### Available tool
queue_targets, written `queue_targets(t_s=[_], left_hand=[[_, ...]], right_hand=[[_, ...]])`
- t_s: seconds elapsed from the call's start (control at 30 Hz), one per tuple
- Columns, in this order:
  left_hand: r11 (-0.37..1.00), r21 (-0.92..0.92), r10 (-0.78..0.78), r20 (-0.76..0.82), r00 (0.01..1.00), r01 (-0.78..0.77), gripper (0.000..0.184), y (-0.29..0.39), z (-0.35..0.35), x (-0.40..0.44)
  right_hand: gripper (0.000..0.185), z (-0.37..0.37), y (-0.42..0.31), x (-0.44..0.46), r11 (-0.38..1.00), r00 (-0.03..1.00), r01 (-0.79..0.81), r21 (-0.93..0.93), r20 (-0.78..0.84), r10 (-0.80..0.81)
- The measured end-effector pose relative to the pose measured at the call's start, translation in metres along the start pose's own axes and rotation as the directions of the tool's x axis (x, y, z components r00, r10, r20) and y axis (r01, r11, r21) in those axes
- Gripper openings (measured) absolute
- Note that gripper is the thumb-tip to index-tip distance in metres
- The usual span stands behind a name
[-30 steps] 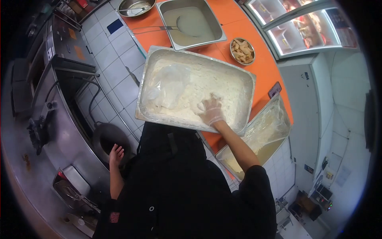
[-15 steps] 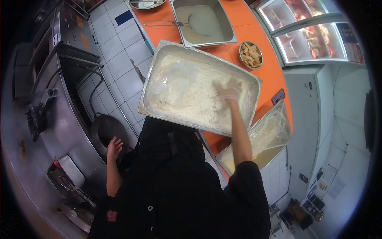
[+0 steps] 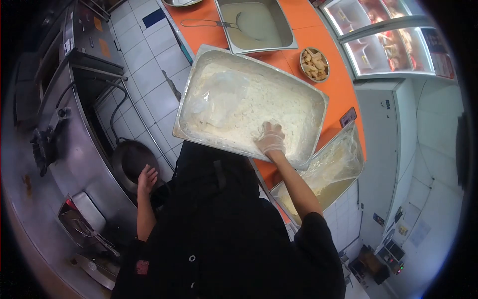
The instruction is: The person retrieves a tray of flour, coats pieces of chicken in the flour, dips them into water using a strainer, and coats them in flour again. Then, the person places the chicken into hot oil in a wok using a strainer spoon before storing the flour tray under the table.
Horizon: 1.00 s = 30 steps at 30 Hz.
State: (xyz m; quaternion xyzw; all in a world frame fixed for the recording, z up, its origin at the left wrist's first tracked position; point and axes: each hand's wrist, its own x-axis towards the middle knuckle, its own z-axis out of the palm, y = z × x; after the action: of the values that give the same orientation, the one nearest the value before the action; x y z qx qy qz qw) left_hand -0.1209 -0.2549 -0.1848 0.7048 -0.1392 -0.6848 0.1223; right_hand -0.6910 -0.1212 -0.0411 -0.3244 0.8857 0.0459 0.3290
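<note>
My right hand (image 3: 271, 140), in a clear plastic glove, rests in the white flour (image 3: 286, 107) near the front side of a large metal tray (image 3: 249, 153). Its fingers are spread, with the tips partly sunk in the flour. A clear plastic bag (image 3: 224, 92) lies on the flour in the tray's left part. My left hand (image 3: 148, 179) is bare and hangs low on the left, holding nothing, fingers apart and loosely bent. Below it in the view is a dark round pan (image 3: 132, 162).
Behind the tray, a deep metal pan (image 3: 294, 47) of cloudy liquid holds a wire-handled strainer (image 3: 214, 23). A bowl of pale pieces (image 3: 314, 65) and a phone (image 3: 348, 117) sit on the orange table (image 3: 343, 74). A plastic-lined container (image 3: 343, 164) stands right; a steel counter (image 3: 94, 174) runs left.
My right hand has moved left and toward me across the flour, and is no longer blurred. My left hand has shifted slightly right.
</note>
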Motion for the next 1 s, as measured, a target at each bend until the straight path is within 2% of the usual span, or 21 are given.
queue_targets(t_s=[0.03, 0.13, 0.17, 0.2, 0.23, 0.3, 0.33, 0.37, 0.43, 0.47, 0.53, 0.57, 0.6, 0.63, 0.7, 0.73, 0.8, 0.83, 0.9, 0.93, 1.0], left_hand=[[1.000, -0.010, 0.009, 0.019, 1.000, -0.009, 0.070, 0.000, 0.004, 0.002], [1.000, -0.018, 0.014, 0.006, 1.000, -0.014, 0.070, 0.002, 0.007, 0.002], [0.999, -0.038, 0.023, 0.003, 1.000, -0.023, 0.070, 0.005, 0.011, 0.002], [0.999, -0.030, 0.034, 0.001, 0.999, -0.034, 0.069, 0.007, 0.010, -0.001], [0.999, -0.010, 0.036, -0.004, 0.999, -0.036, 0.069, 0.006, 0.004, -0.006], [0.999, -0.007, 0.032, -0.014, 0.999, -0.032, 0.069, 0.004, -0.006, -0.009], [0.999, -0.012, 0.033, -0.016, 0.999, -0.034, 0.069, 0.005, -0.007, -0.008], [0.999, -0.007, 0.033, -0.015, 0.999, -0.033, 0.069, 0.004, -0.010, -0.011], [1.000, -0.002, 0.020, -0.054, 0.998, -0.020, 0.068, 0.003, -0.014, -0.014], [1.000, -0.006, 0.017, -0.056, 0.998, -0.017, 0.068, 0.001, -0.016, -0.014], [1.000, 0.002, 0.005, -0.060, 0.998, -0.005, 0.068, -0.007, -0.026, -0.011], [1.000, 0.006, -0.001, -0.064, 0.998, 0.001, 0.068, -0.011, -0.029, -0.010], [0.999, 0.025, -0.020, -0.059, 0.998, 0.021, 0.069, -0.013, -0.030, -0.010], [0.999, 0.040, -0.035, -0.051, 0.998, 0.037, 0.069, -0.014, -0.029, -0.008], [0.998, 0.053, -0.027, -0.050, 0.998, 0.029, 0.069, -0.014, -0.025, -0.010], [0.997, 0.068, -0.018, -0.044, 0.999, 0.021, 0.069, -0.010, -0.024, -0.010], [0.998, 0.067, -0.013, -0.041, 0.999, 0.016, 0.069, -0.005, -0.018, -0.009], [0.998, 0.057, 0.001, -0.038, 0.999, 0.001, 0.069, -0.004, -0.012, -0.007], [0.998, 0.061, 0.007, -0.030, 1.000, -0.005, 0.069, 0.001, -0.004, -0.005], [0.997, 0.076, 0.017, -0.021, 1.000, -0.015, 0.069, 0.004, -0.002, -0.007], [0.997, 0.074, 0.013, -0.023, 1.000, -0.011, 0.069, 0.008, 0.007, -0.012]], right_hand=[[0.079, 0.007, 0.006, 0.008, 1.000, 1.000, 0.000, -0.001, -0.005, 0.000], [0.070, 0.025, 0.050, 0.047, 0.989, 0.987, 0.145, 0.009, -0.076, -0.144], [0.068, 0.016, 0.071, 0.066, 0.856, 0.867, 0.498, 0.141, -0.112, -0.486], [0.066, 0.008, 0.084, 0.079, 0.584, 0.632, 0.770, 0.257, -0.181, -0.753], [0.067, -0.010, 0.085, 0.076, 0.679, 0.790, 0.580, 0.451, -0.109, -0.603], [0.070, -0.071, 0.074, 0.058, 0.799, 0.964, 0.245, 0.550, -0.048, -0.262], [0.071, -0.092, 0.072, 0.059, 0.859, 0.989, 0.138, 0.492, -0.112, -0.095], [0.071, -0.096, 0.084, 0.064, 0.859, 0.990, 0.135, 0.495, -0.111, -0.092], [0.076, -0.105, 0.101, 0.074, 0.963, 0.999, 0.015, 0.268, -0.045, -0.003], [0.076, -0.099, 0.104, 0.078, 0.964, 0.999, 0.016, 0.264, -0.043, -0.005], [0.076, -0.082, 0.098, 0.077, 0.929, 0.931, 0.340, 0.147, -0.194, -0.310], [0.076, -0.068, 0.088, 0.082, 0.923, 0.907, 0.366, 0.120, -0.269, -0.324], [0.077, -0.051, 0.075, 0.086, 0.918, 0.877, 0.386, 0.090, -0.345, -0.335], [0.077, -0.032, 0.060, 0.082, 0.920, 0.878, 0.382, 0.091, -0.345, -0.331], [0.067, 0.006, 0.032, 0.072, 0.890, 0.756, 0.229, -0.395, -0.503, -0.418], [0.067, 0.017, 0.033, 0.072, 0.893, 0.761, 0.228, -0.389, -0.500, -0.413], [0.047, 0.030, 0.041, 0.071, 0.930, 0.801, 0.322, -0.175, -0.474, -0.366], [0.047, 0.025, 0.051, 0.074, 0.929, 0.802, 0.322, -0.183, -0.470, -0.370], [0.036, 0.002, 0.079, 0.084, 0.797, 0.772, 0.581, 0.161, -0.420, -0.478], [0.037, -0.015, 0.089, 0.084, 0.818, 0.865, 0.468, 0.334, -0.360, -0.348], [0.038, -0.041, 0.116, 0.088, 0.810, 0.937, 0.328, 0.485, -0.274, -0.216]])
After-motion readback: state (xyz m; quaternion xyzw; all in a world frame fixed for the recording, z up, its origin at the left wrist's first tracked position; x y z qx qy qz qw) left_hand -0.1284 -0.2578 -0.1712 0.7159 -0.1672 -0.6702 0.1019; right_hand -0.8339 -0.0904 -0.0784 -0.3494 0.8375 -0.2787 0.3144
